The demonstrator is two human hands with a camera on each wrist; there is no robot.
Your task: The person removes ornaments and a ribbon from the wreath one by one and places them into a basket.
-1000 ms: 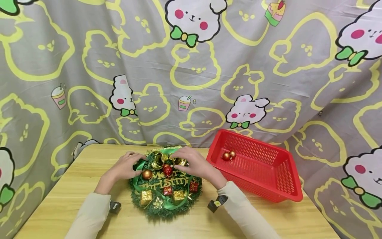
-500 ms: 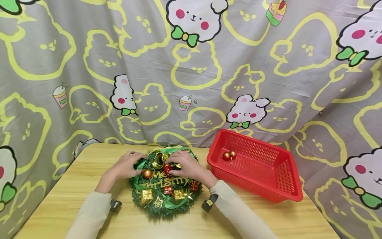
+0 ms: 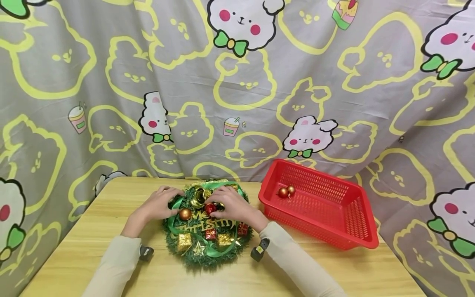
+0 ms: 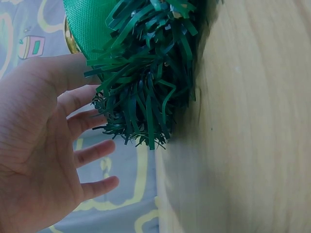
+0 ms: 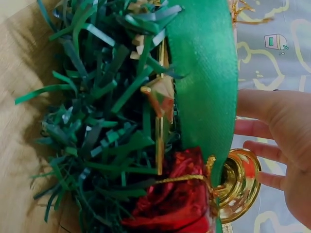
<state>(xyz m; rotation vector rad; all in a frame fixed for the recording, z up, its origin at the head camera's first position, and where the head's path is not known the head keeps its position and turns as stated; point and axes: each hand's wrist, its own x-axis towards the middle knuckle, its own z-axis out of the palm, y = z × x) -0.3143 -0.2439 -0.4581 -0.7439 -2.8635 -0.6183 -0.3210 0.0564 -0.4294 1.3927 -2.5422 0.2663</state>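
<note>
A green tinsel Christmas wreath (image 3: 208,262) lies on the table between both hands, with gold lettering, a green ribbon (image 5: 206,73) and small wrapped gift ornaments (image 3: 184,242). My left hand (image 3: 159,203) rests at its upper left edge, thumb beside a copper bauble (image 3: 185,213); in the left wrist view its fingers are spread and some tips vanish behind tinsel (image 4: 146,92). My right hand (image 3: 231,204) reaches over the upper middle, thumb and forefinger around a red bauble (image 3: 210,208). The right wrist view hides those fingertips behind the ribbon. A gold bell (image 3: 199,197) sits just left of the right hand.
A red plastic basket (image 3: 319,233) stands at the right of the wooden table (image 3: 85,247), with two copper baubles (image 3: 283,192) inside at its left end. A patterned grey curtain (image 3: 193,74) hangs behind the table's back edge.
My right hand has moved left and slightly inward, from beside the red bauble to around it. The left hand stays in place at the wreath's edge.
</note>
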